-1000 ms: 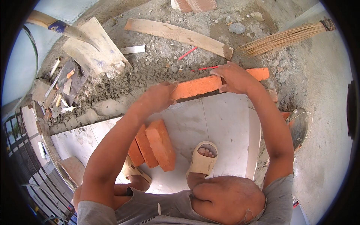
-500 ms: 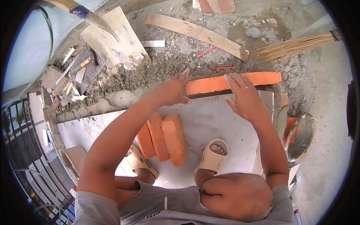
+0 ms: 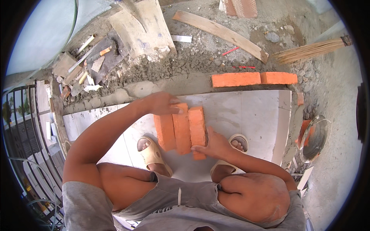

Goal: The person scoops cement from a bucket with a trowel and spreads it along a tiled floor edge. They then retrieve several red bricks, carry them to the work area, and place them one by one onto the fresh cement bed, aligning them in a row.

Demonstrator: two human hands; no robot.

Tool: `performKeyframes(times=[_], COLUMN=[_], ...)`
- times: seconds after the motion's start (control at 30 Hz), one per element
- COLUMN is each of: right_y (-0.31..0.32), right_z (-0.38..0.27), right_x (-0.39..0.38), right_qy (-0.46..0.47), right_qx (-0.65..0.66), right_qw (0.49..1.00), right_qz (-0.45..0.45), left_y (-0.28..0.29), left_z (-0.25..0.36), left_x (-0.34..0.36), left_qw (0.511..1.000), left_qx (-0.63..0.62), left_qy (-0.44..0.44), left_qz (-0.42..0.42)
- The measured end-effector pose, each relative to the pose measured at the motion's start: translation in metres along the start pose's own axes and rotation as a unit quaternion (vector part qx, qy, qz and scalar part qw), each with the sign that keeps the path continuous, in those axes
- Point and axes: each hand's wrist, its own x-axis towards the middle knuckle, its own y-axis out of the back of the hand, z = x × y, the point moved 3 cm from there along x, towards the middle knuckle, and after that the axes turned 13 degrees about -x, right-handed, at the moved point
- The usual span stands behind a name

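Several orange bricks stand in a cluster on the pale tiles between my feet: a left brick [image 3: 164, 133], a middle brick [image 3: 181, 131] and a right brick [image 3: 197, 125]. My left hand [image 3: 163, 103] is closed over the far end of the middle brick; part of its grip is hidden. My right hand [image 3: 212, 144] grips the near end of the right brick, thumb across that end and fingers along its right side. A piece of another brick shows below that thumb. Beyond the tiles, two bricks [image 3: 236, 79] lie end to end on wet mortar [image 3: 169, 85].
A shovel blade [image 3: 144, 30] rests on the rubble at the back, with a wooden plank [image 3: 221, 30] to its right. Loose tools and scraps [image 3: 88, 63] lie at the left. At the right are a straw broom [image 3: 312, 50] and a round mortar-smeared container [image 3: 313, 138].
Both hands have left the brick row on the mortar and come back to the cluster between my feet. The right brick has shifted, and two bricks in the row are now uncovered.
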Motion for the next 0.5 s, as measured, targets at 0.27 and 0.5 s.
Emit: performKeyframes(times=[0.27, 0.5], right_y=[-0.001, -0.001], right_z=[-0.005, 0.000], right_x=[-0.012, -0.021], right_qy=[-0.071, -0.085], right_qx=[0.009, -0.002], right_qw=[0.997, 0.993], right_qz=[0.043, 0.087], left_y=[-0.013, -0.018], left_z=[-0.007, -0.004], left_x=[0.014, 0.015], left_qw=[0.999, 0.999], left_qx=[0.019, 0.035], left_qy=[-0.042, -0.040], left_qz=[-0.006, 0.009])
